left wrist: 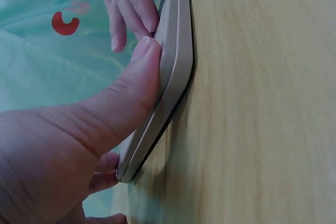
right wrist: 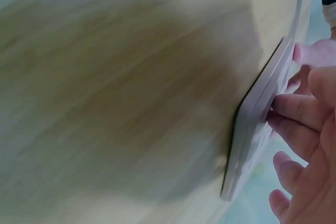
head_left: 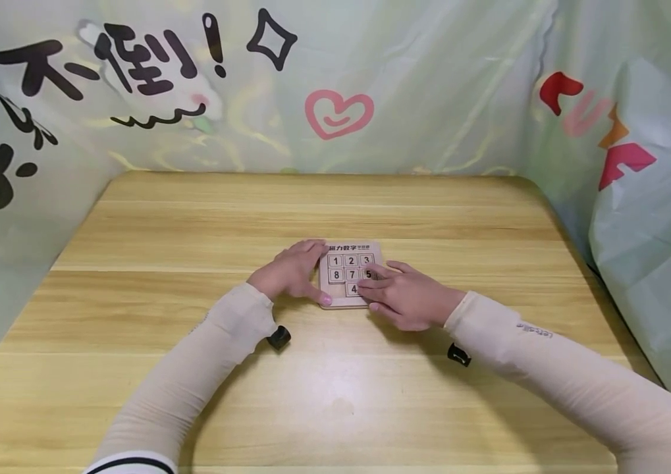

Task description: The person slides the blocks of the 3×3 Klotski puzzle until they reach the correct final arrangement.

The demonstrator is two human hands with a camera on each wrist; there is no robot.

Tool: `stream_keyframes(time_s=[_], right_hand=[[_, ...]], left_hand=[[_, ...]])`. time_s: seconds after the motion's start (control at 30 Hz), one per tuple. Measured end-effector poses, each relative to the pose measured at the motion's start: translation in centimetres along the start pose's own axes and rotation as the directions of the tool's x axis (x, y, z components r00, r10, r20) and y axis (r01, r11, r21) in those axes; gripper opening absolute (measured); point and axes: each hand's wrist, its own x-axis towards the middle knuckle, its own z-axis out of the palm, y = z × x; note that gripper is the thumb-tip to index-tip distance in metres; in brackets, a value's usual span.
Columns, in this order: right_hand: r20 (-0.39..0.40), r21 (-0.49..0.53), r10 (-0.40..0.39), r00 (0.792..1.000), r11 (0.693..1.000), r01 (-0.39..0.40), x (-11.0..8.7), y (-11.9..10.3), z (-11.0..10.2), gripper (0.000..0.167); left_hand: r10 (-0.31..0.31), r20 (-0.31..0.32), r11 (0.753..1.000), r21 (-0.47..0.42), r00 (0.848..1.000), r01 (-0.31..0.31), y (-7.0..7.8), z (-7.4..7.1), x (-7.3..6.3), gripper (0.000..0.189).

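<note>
On the counter (head_left: 335, 401), the number puzzle (head_left: 336, 291) lay flat, its left side gripped between the thumb and fingers of the left hand (head_left: 292, 271), apparently to steady it while the right hand (head_left: 409, 296), fingers loosely spread, touched the lower-right tiles (head_left: 351, 289).

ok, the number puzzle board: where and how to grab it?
Probably the board's left edge, from the left: thumb at the near corner, fingers at the far one. It lies flat on the table, but is thick enough that the edge stands above the wood, and the left hand spans that side. Avoid the tiles: the gap suggests they slide, and the right hand is on them.
</note>
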Motion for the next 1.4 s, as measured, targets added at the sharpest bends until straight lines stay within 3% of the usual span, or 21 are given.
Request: stream_keyframes(time_s=[0.13,0.3,0.53,1.1,1.4], right_hand=[[-0.022,-0.003,-0.008,1.000,1.000,0.008,0.3,0.4,0.2,0.044],[-0.027,0.002,-0.020,0.999,1.000,0.021,2.1,0.2,0.1,0.045],[0.006,-0.005,0.002,1.000,1.000,-0.002,3.9,0.1,0.0,0.046],[0.008,-0.049,-0.045,0.999,0.998,0.045,2.5,-1.0,0.1,0.047],[-0.018,-0.023,0.002,1.000,1.000,-0.003,1.9,0.0,-0.1,0.046]], left_hand=[[-0.005,0.001,1.000,0.010,1.000,0.005,0.1,-0.1,0.1,0.116],[-0.001,0.002,1.000,0.017,1.000,0.001,0.1,-0.1,0.0,0.114],[0.005,0.003,1.000,0.003,1.000,-0.005,0.2,0.1,-0.1,0.112],[0.003,0.001,1.000,-0.012,1.000,-0.002,0.3,0.1,-0.2,0.112],[-0.009,-0.001,1.000,-0.008,1.000,0.009,0.2,0.0,-0.1,0.113]])
